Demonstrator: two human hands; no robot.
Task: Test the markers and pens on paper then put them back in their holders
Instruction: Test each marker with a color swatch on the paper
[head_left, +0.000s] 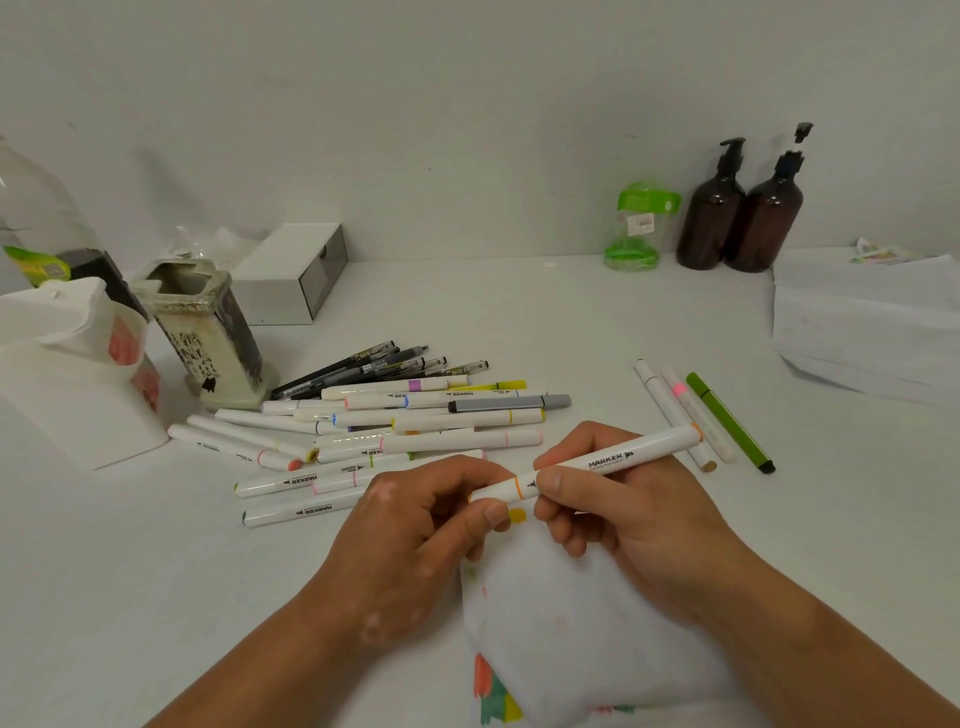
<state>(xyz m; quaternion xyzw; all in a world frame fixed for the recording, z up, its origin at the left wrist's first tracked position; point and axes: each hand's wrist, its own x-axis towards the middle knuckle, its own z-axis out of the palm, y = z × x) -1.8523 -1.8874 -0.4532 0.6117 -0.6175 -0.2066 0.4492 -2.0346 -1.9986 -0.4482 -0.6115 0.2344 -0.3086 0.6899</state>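
Both hands hold one white marker (613, 460) with orange bands, level above a white paper (561, 613) with colour marks. My right hand (623, 514) grips its barrel. My left hand (415, 530) pinches its left cap end. A pile of white markers (395, 436) lies behind my hands, with several black pens (379, 364) behind it. Three markers (691, 410) lie apart on the right, a green one (727, 418) among them. A worn square holder (208, 332) and a white holder (78, 374) stand at the left.
A white box (296, 273) sits behind the holders. At the back stand a green container (636, 226) and two brown pump bottles (743, 218). A stack of white paper (872, 322) lies at the right. A clear bottle (36, 218) stands far left.
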